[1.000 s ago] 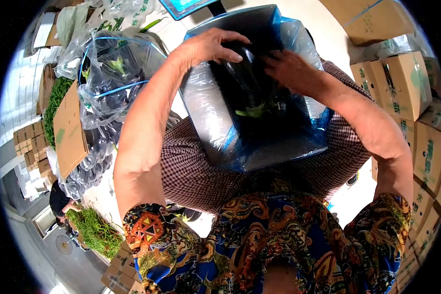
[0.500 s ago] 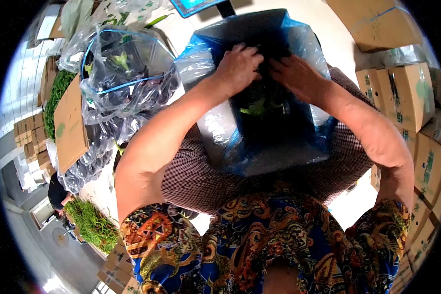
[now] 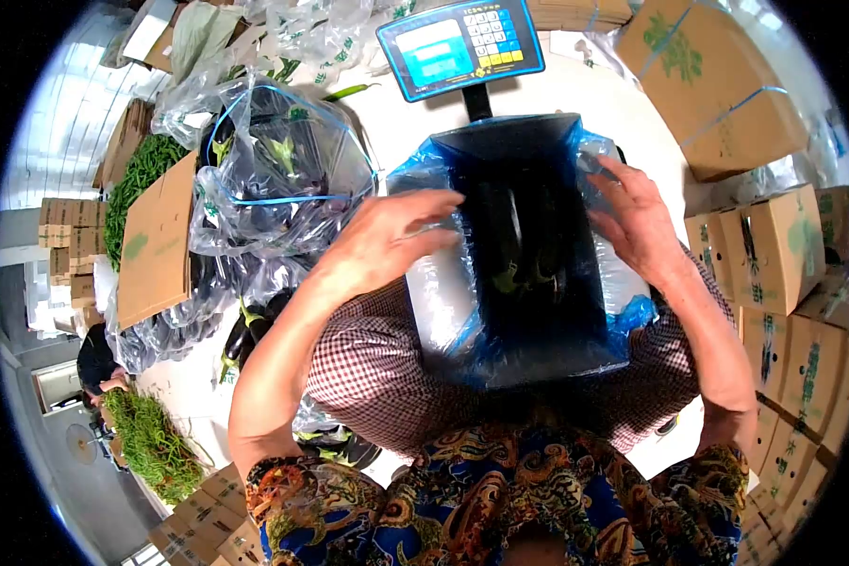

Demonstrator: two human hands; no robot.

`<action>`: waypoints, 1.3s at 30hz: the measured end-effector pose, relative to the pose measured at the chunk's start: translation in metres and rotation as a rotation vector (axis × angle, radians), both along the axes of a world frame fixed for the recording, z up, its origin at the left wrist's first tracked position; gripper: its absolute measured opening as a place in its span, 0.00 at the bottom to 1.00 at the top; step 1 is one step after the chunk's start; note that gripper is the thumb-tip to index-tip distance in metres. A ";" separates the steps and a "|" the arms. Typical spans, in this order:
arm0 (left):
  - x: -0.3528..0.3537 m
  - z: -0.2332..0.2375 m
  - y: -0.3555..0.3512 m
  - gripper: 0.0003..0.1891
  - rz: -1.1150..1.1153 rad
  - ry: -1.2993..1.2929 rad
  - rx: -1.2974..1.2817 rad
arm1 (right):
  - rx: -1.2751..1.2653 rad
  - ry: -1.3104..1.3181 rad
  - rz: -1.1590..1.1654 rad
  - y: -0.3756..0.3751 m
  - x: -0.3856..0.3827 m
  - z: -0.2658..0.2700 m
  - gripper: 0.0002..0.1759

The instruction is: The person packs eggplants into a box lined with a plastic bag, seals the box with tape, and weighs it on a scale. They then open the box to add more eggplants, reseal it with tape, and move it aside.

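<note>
Dark eggplants (image 3: pixel 512 236) lay inside the lined box (image 3: pixel 511 141), between and apart from both hands. The left hand (image 3: pixel 398 229), empty, had its fingers spread over the box's left edge; the right hand (image 3: pixel 640 215), fingers parted, was at its right edge, by the plastic liner (image 3: pixel 621 275).

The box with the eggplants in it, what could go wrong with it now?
The plastic liner is draped over the sides of the box, close to the left hand and the right hand, so fingers might snag or tear it. The eggplants inside could perhaps bruise if pressed hard. The display stands beyond the box's far edge, so pushing the box that way might bump it.
</note>
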State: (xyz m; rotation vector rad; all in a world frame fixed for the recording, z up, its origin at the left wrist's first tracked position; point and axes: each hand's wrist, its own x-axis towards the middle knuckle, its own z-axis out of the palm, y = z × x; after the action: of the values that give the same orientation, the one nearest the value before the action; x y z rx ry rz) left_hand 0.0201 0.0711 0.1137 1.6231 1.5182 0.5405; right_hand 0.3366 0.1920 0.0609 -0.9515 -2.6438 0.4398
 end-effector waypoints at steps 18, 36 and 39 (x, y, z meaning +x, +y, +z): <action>-0.108 -0.099 -0.153 0.17 0.646 0.355 0.004 | -0.204 -0.080 -0.067 -0.002 0.005 -0.004 0.20; -0.194 -0.129 -0.381 0.14 1.559 0.259 0.305 | -0.118 -0.078 0.011 0.003 0.012 -0.019 0.20; -0.179 -0.126 -0.377 0.13 1.529 0.272 0.246 | -0.091 -0.103 0.006 0.002 0.012 -0.020 0.20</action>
State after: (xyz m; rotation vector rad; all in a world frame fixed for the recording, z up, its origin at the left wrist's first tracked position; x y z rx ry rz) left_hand -0.1590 -0.3060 -0.0121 0.3551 2.8232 1.3352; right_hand 0.3483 0.1944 0.0410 -1.0200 -2.7400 0.5304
